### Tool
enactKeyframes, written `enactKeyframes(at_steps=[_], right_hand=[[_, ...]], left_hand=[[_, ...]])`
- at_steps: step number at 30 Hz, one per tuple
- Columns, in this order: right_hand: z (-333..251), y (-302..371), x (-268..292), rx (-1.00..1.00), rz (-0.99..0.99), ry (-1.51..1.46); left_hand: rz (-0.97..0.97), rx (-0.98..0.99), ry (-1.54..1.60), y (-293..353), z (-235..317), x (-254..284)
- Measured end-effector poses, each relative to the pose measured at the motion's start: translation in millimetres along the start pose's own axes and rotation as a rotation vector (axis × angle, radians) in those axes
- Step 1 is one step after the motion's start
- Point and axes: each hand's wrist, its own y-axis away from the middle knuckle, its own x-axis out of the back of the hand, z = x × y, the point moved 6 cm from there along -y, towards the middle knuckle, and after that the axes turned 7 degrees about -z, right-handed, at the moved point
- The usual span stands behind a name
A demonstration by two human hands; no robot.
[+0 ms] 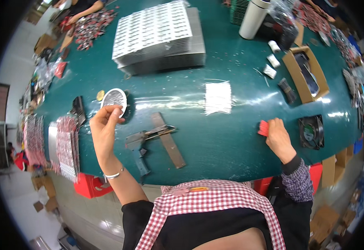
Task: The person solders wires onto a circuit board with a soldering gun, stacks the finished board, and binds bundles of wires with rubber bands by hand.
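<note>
At the left, my left hand is raised in front of a round white dish full of small shiny pieces. Its thumb and fingertips are pinched together; whatever they may hold is too small to make out. On the right, my right hand grips a small red bundle, which looks like short red wires, just over the table. A bunch of thin white wires lies in the middle. Between my arms, a grey-blue soldering gun rests with its front across a flat brown bar.
A tall stack of white printed sheets stands at the back. To the right are a black fan, an open cardboard box and a white flask. Red-and-white strips stand at the left edge. Other people's hands work at the far corners.
</note>
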Motion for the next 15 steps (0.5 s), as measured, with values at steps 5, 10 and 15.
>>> enactKeyframes(at_steps=[5,10,15], right_hand=[[-5,-1,0,0.025,-0.023,-0.053],[-10,-2,-2,-0.037,-0.025,-0.016],[-8,1,-10,-0.088,-0.024,0.014]], left_hand=[[0.234,0.012,-0.22,-19,-18,57],[0.187,-0.144,-0.792,-70,-33,38],[0.002,-0.085,-1.128,-101,-61,3]])
